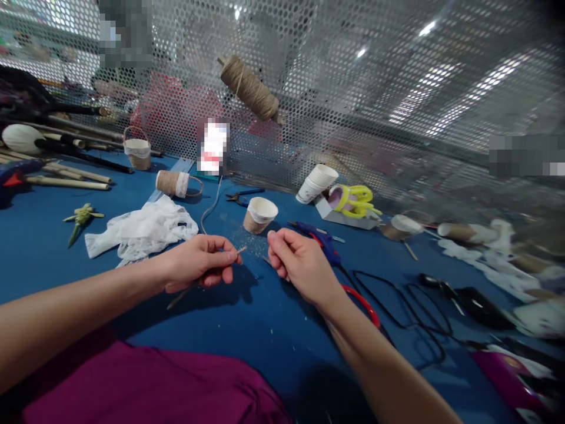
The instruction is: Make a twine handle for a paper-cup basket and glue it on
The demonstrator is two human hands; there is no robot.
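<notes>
My left hand [205, 262] pinches a short piece of twine [241, 250] between thumb and forefinger; a tail of it hangs below the palm. To its right, my right hand [300, 259] is closed, thumb against curled fingers, and what it may hold is hidden. Red-handled scissors [362, 303] show beneath the right wrist; I cannot tell whether the hand touches them. Just beyond both hands stands a paper cup [261, 215] wrapped in twine with a white lace rim. White lace [143, 229] lies heaped beyond the left forearm.
A blue glue gun [320, 238] with a looping black cord lies right of the cup. Pliers [242, 195], a twine-wrapped basket [172, 184] and stacked paper cups [315, 184] sit behind. A twine spool [249, 88] hangs on the perforated metal screen. Sticks [66, 182] lie left.
</notes>
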